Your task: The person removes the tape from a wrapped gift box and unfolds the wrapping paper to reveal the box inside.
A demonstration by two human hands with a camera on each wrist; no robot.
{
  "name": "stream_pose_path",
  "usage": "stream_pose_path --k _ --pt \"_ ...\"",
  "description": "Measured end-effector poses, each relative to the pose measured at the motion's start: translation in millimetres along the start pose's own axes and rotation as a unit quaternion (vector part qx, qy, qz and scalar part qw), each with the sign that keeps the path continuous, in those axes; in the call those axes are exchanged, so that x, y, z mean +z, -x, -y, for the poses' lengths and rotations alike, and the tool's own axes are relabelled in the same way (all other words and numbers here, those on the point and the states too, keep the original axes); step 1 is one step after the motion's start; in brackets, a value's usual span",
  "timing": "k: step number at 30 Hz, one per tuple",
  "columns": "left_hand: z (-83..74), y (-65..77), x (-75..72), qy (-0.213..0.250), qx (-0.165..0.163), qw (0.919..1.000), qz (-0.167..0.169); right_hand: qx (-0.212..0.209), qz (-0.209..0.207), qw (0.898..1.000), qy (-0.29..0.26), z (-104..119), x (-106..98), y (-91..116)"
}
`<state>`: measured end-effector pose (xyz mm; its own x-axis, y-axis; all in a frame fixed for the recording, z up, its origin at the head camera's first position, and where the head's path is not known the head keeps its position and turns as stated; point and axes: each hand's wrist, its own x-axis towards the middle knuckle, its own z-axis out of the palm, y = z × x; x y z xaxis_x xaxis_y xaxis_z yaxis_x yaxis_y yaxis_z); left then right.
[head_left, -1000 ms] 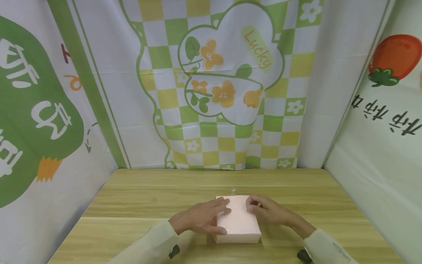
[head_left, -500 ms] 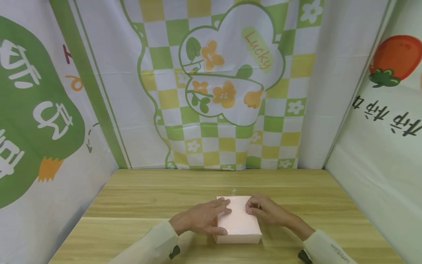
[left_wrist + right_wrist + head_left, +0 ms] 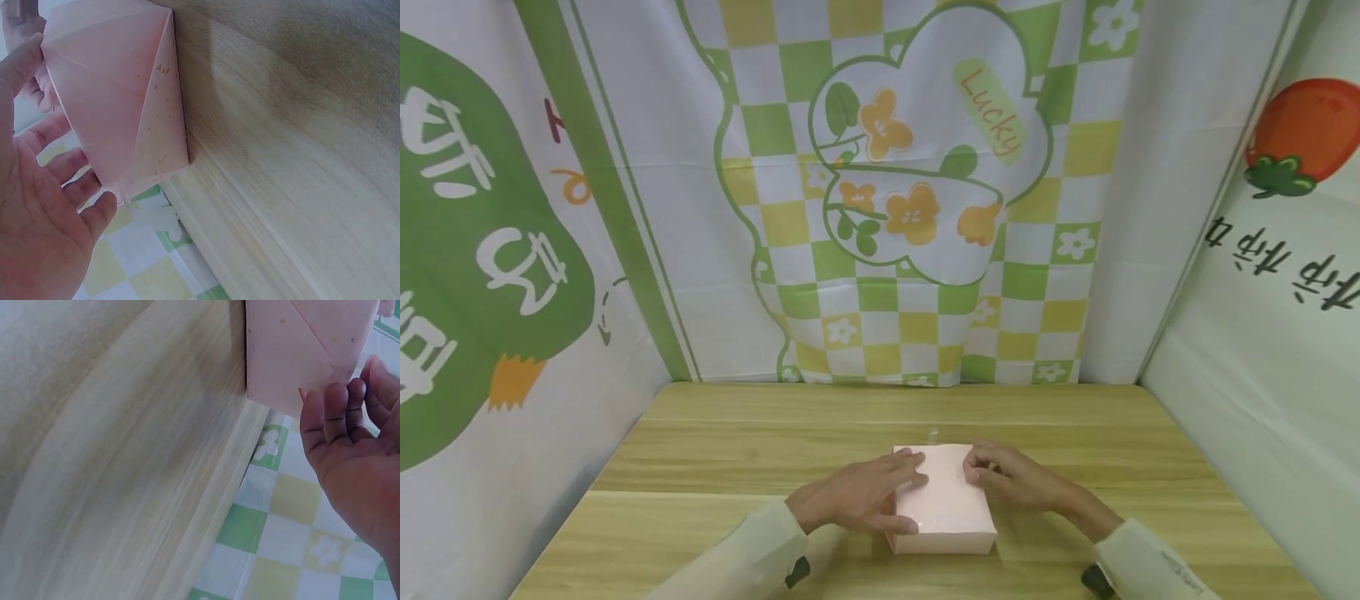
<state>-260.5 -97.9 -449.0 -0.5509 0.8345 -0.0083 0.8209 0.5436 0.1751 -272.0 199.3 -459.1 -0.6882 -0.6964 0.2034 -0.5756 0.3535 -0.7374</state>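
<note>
Pink box (image 3: 946, 504) | between left hand (image 3: 874, 493) and right hand (image 3: 1013, 477) | touching both

one box (image 3: 943, 500), two hands (image 3: 867, 493)

Box (image 3: 945, 504): pale pink, low, roughly square from above, top flat. Sides show diagonal creases and folded flaps, scattered brownish flecks. Sits flat on table (image 3: 737, 450), about mid-width.

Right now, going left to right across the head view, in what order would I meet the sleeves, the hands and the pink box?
Left sleeve → left hand → pink box → right hand → right sleeve.
</note>
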Motion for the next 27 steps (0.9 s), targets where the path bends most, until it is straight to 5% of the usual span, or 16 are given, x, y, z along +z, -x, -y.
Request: stream_pose_path --k 11,27 --pt "-0.4 -0.2 0.1 -0.003 0.002 1.0 -0.002 0.046 0.03 0.996 -0.071 -6 -8 10" --pt "-2.1 1.2 0.6 -0.005 0.005 1.0 -0.002 0.053 0.05 0.984 -0.165 -12 -18 22"
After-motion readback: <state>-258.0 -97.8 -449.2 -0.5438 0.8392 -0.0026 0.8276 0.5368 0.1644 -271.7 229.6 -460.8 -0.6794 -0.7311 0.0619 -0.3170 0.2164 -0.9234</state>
